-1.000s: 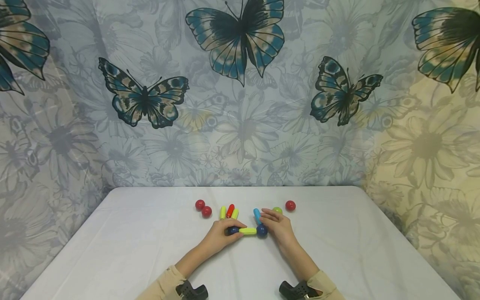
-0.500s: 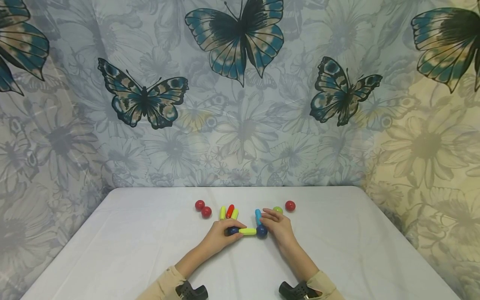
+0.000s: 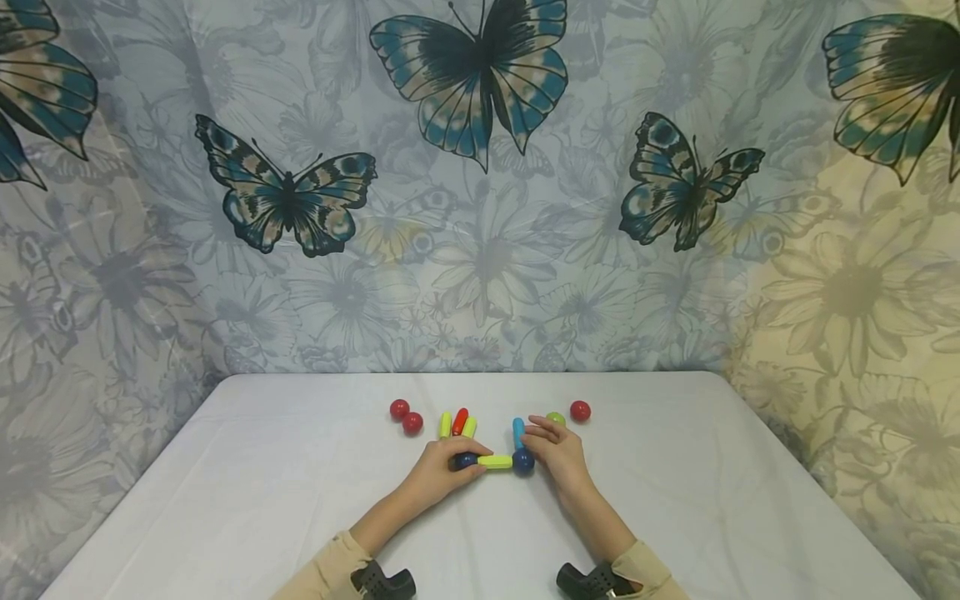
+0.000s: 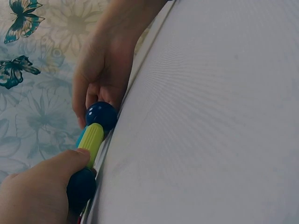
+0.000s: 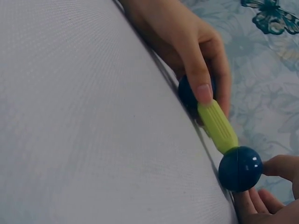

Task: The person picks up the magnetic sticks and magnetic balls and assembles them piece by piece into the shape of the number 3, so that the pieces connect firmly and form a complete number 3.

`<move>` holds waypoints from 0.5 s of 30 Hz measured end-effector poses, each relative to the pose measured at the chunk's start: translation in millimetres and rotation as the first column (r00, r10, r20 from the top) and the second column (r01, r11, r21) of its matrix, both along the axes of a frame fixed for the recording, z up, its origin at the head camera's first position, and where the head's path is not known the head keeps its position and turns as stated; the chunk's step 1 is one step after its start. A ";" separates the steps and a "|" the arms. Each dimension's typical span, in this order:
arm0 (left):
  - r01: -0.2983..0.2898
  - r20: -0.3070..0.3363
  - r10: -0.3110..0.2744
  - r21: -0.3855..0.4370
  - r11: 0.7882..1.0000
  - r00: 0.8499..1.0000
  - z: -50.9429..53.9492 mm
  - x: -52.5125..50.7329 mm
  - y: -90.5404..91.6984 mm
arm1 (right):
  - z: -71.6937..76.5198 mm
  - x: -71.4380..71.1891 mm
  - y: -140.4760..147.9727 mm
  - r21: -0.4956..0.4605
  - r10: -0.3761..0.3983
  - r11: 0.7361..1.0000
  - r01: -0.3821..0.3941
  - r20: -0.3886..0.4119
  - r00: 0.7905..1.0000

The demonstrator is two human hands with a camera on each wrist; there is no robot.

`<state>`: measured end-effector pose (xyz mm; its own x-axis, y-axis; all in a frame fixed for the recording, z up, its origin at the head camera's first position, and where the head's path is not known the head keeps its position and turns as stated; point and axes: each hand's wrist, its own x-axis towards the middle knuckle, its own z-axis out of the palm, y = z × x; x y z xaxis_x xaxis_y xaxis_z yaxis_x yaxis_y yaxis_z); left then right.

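Note:
A yellow-green magnetic stick [image 3: 495, 462] joins two dark blue balls on the table. My left hand [image 3: 442, 468] grips the left ball [image 3: 467, 460], with its thumb over the joint with the stick, as the right wrist view shows. At the other end, my right hand [image 3: 564, 458] holds the right ball [image 5: 240, 169] between its fingers and thumb, partly hidden behind the ball. From this ball a light blue stick [image 3: 518, 433] points away, beside the right fingertips. In the left wrist view, the light blue stick is mostly hidden behind the yellow-green one.
Beyond my left hand lie a red stick [image 3: 460, 422] and two yellow-green sticks [image 3: 446, 426]. Two red balls [image 3: 406, 417] sit farther left. A green ball [image 3: 555, 419] and another red ball [image 3: 580, 411] are behind my right hand on the white table [image 3: 697, 475].
The light blue stick has swung slightly to the right and now points nearly straight away. My right fingertips have shifted a little right with it; the left hand stays still.

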<state>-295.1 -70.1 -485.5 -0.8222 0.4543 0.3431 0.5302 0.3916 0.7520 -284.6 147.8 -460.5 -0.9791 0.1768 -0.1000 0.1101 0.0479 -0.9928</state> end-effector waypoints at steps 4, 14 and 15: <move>-0.003 0.003 0.003 -0.001 1.000 1.000 0.4 -0.1 0.1 | -0.1 0.1 -0.2 0.005 -0.004 1.000 0.004 -0.006 1.000; 0.001 -0.001 -0.001 -0.003 1.000 1.000 0.1 0.0 -0.1 | -1.6 -1.0 0.6 0.031 -0.014 0.999 0.015 -0.030 0.999; 0.001 0.001 -0.001 -0.003 1.000 1.000 0.2 -0.2 -0.1 | -1.3 -1.0 0.2 0.044 -0.017 0.999 0.019 -0.031 0.999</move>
